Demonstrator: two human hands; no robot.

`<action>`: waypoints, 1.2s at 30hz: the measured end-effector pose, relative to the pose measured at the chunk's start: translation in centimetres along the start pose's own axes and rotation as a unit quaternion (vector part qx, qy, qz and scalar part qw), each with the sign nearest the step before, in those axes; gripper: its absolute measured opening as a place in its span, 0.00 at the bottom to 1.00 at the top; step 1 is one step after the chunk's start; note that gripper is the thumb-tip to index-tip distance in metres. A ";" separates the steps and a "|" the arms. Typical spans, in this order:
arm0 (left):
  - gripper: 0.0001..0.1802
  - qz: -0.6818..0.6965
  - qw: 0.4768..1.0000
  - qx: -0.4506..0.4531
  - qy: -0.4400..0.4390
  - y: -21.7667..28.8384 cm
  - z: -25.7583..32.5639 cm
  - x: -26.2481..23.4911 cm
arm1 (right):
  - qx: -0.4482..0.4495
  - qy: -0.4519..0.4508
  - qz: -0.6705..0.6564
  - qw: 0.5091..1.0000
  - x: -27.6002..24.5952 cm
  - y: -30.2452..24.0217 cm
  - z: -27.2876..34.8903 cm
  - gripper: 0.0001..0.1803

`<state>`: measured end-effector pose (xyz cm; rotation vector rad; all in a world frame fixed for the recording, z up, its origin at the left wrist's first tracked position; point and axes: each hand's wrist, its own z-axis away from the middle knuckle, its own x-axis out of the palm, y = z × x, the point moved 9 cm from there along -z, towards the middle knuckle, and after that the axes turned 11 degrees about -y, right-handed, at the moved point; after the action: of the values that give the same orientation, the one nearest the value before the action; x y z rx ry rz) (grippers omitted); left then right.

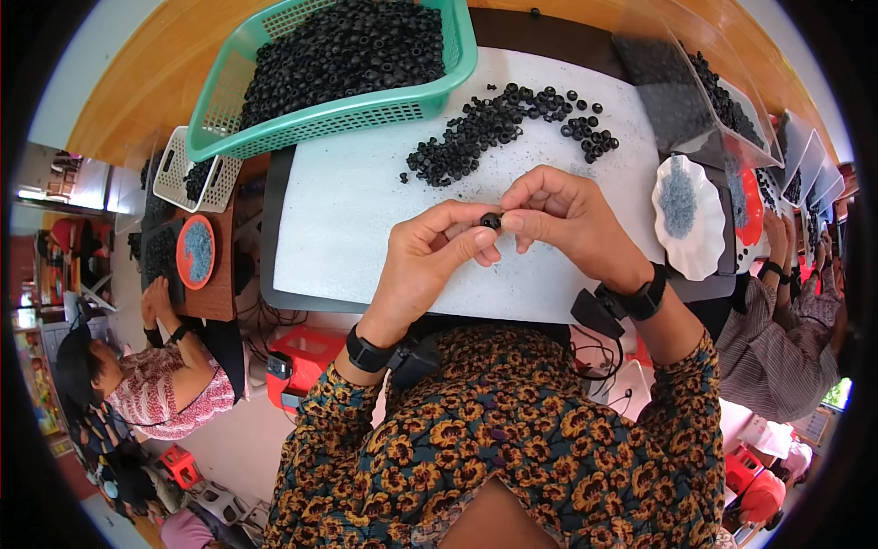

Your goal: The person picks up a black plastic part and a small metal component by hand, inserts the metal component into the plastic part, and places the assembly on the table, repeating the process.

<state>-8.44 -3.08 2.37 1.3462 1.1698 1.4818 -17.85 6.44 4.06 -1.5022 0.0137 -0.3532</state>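
Between the fingertips of my left hand [434,247] is a small black ring-shaped part [491,220], pinched by thumb and forefinger. My right hand [562,220] meets it from the other side, its thumb and forefinger pressed together at the part's edge; whatever they grip is too small to make out. Both hands are over the white work sheet [338,229]. Just beyond them lies a loose pile of similar black parts [471,137], with a smaller group [590,137] to its right.
A green basket [320,119] heaped with black parts stands at the far left. To the right are a white scalloped dish [700,247] of blue-grey bits and a clear bin [695,91]. People work at both sides; a red stool [306,352] is below the table's left side.
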 end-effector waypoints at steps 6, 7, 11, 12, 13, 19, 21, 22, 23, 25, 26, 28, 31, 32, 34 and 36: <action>0.12 -0.134 0.988 0.073 -0.009 0.9 -0.2 0.2 | 0.023 0.005 -0.061 0.998 -0.3 0.8 0.5 0.11; 0.13 -0.191 0.973 0.128 -0.007 1.9 -0.1 0.4 | 0.044 0.005 -0.084 0.995 -0.4 1.3 0.6 0.11; 0.14 -0.212 0.953 0.216 -0.038 3.9 -0.3 1.8 | 0.073 -0.041 -0.155 0.984 0.1 1.8 0.9 0.12; 0.14 -0.193 0.957 0.209 -0.047 3.8 -0.3 1.9 | 0.078 -0.060 -0.162 0.982 0.4 1.9 1.0 0.12; 0.14 -0.175 0.962 0.203 -0.055 3.8 -0.4 2.0 | 0.083 -0.080 -0.169 0.979 0.7 2.1 1.2 0.13; 0.15 -0.224 0.949 0.207 -0.081 4.7 -0.7 3.3 | 0.046 -0.117 -0.178 0.976 1.4 2.1 1.6 0.17; 0.15 -0.230 0.947 0.212 -0.081 4.9 -0.6 3.6 | 0.028 -0.121 -0.181 0.976 1.5 2.0 1.7 0.17; 0.15 -0.235 0.945 0.215 -0.081 4.9 -0.5 3.7 | 0.010 -0.125 -0.186 0.975 1.6 1.8 1.8 0.17; 0.15 -0.235 0.944 0.217 -0.081 5.0 -0.5 3.8 | 0.009 -0.125 -0.184 0.975 1.8 1.8 1.9 0.17; 0.14 -0.245 0.943 0.210 -0.084 5.0 -0.5 3.9 | 0.003 -0.102 -0.198 0.975 1.8 1.8 2.1 0.16; 0.14 -0.246 0.942 0.213 -0.084 5.0 -0.5 3.9 | 0.002 -0.104 -0.196 0.975 1.9 1.7 2.2 0.16; 0.14 -0.239 0.944 0.212 -0.081 4.8 -0.5 3.9 | 0.016 -0.087 -0.191 0.978 1.9 1.8 2.4 0.16; 0.14 -0.241 0.937 0.240 -0.083 4.9 -0.6 4.3 | 0.019 -0.073 -0.172 0.982 1.9 1.4 2.8 0.16; 0.14 -0.242 0.937 0.240 -0.084 4.9 -0.7 4.4 | 0.018 -0.073 -0.172 0.982 1.8 1.3 3.0 0.16; 0.14 -0.265 0.930 0.244 -0.073 5.3 -0.8 4.6 | 0.036 -0.067 -0.176 0.981 1.5 1.5 3.1 0.15; 0.15 -0.280 0.923 0.254 -0.079 5.4 -1.0 4.9 | 0.035 -0.073 -0.184 0.980 1.3 1.7 3.1 0.15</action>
<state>-9.86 0.14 8.79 1.2689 1.7241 0.6697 -15.54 9.20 2.97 -1.4555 -0.3949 -0.5331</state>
